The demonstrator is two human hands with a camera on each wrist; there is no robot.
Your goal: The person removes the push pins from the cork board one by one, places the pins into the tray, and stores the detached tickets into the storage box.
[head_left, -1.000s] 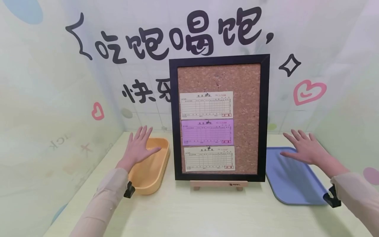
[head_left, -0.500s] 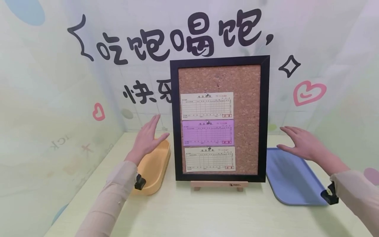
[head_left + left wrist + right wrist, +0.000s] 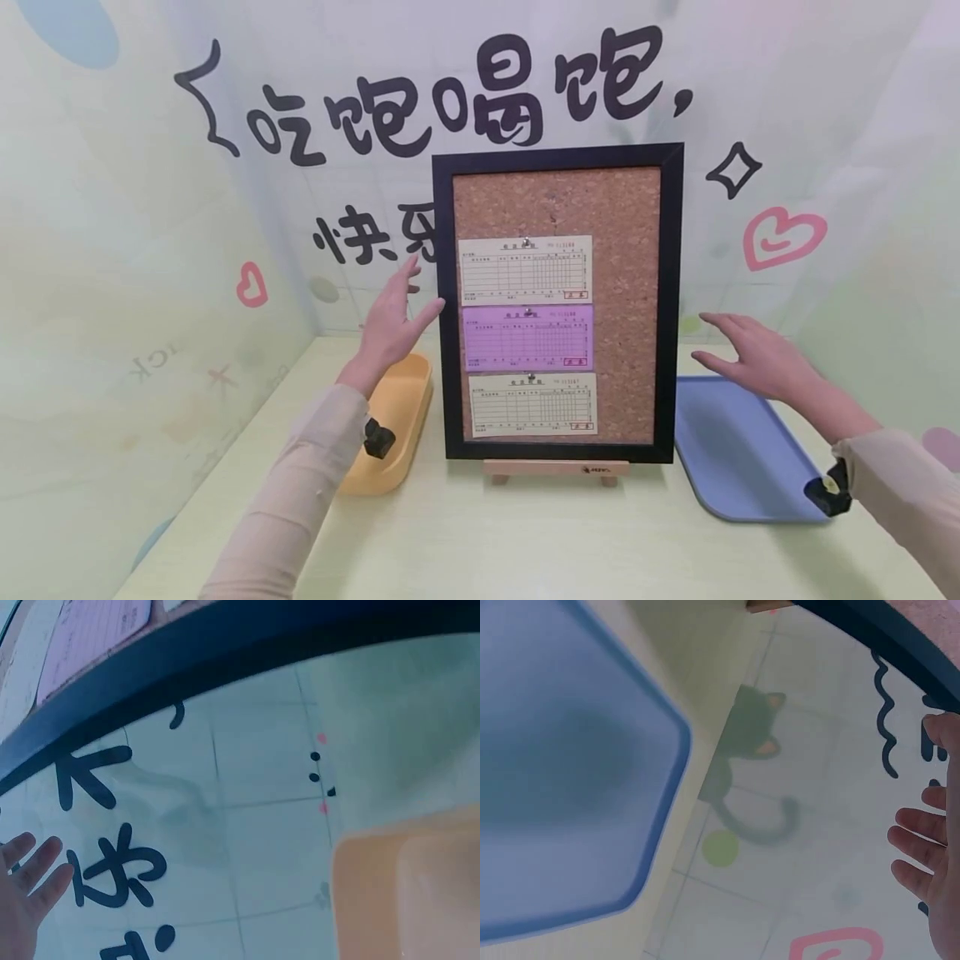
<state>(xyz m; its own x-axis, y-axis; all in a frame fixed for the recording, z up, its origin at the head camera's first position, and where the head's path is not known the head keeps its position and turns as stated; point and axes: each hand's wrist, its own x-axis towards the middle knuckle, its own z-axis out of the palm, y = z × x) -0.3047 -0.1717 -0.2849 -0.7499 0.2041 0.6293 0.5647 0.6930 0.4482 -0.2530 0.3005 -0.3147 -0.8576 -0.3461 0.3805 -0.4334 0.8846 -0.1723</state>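
Note:
A cork board (image 3: 626,317) in a black frame stands upright in the middle, with three paper slips pinned one below another. The top slip (image 3: 487,271) is cream, the middle slip (image 3: 491,339) purple and the bottom slip (image 3: 502,408) cream, each under a small pin at its top edge. My left hand (image 3: 392,329) is raised at the frame's left edge, fingers extended and thumb tip overlapping the edge in the head view; it holds nothing. To the right, my right hand (image 3: 757,358) hovers over the far part of the blue tray, loosely spread and holding nothing.
A wooden stand (image 3: 555,468) supports the board on the pale table (image 3: 480,550). The orange tray (image 3: 386,475) lies to the left, partly behind my left forearm. The blue tray (image 3: 738,450) lies to the right. Printed walls enclose the back and both sides.
My left hand has risen and moved right, from over the orange tray to the frame's left edge. The right hand has shifted slightly left, its fingers turning toward the board.

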